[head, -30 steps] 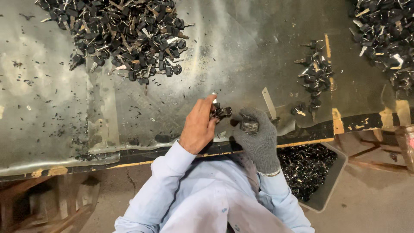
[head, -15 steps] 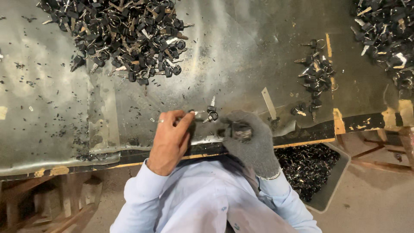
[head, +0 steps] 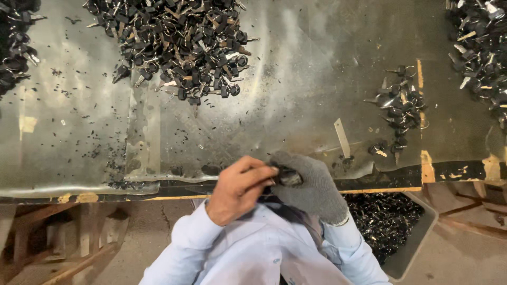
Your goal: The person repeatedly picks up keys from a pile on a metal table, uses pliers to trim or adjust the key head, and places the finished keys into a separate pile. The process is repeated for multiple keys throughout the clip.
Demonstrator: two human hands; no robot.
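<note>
My bare left hand (head: 237, 187) and my grey-gloved right hand (head: 312, 186) meet at the near edge of the table. Between them is a small black key piece (head: 288, 177). The gloved hand cups it and my left fingertips pinch it from the left. Most of the piece is hidden by the fingers. A big heap of black keys (head: 179, 42) lies on the shiny sheet at the far centre. A smaller group of keys (head: 398, 108) lies to the right of my hands.
More key heaps sit at the far left (head: 16, 50) and far right (head: 483, 45). A thin metal strip (head: 342, 138) lies near the front edge. Black flakes dot the table sheet (head: 79, 121). A bin of black scraps (head: 422, 240) stands below at the right.
My left hand swung out to the left, then came back onto the piece. Both hands now sit lower, over the table's near edge.
</note>
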